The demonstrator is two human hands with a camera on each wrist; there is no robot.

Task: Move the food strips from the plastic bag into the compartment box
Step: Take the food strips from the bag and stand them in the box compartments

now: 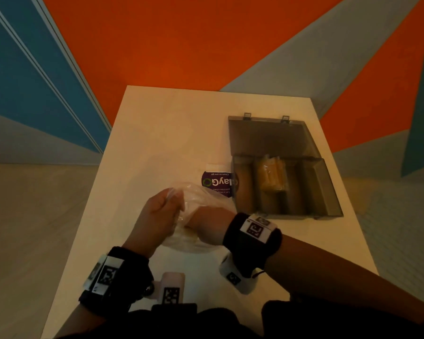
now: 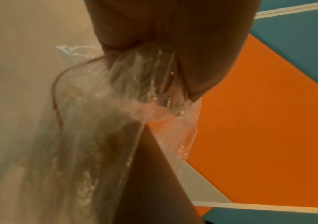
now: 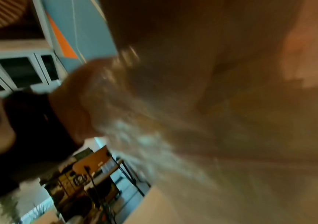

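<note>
The left hand (image 1: 157, 216) pinches the gathered rim of the clear, crinkled plastic bag (image 1: 201, 199), holding its mouth up near the front of the white table (image 1: 157, 133). The right hand (image 1: 203, 223) is plunged wrist-deep inside the bag (its fingers are hidden by the film, so I cannot tell their grip). The smoky-grey compartment box (image 1: 326, 192) sits open just to the right, yellow food strips (image 1: 272, 177) lying in a middle compartment. A purple-labelled packet (image 1: 218, 181) lies between bag and box.
</note>
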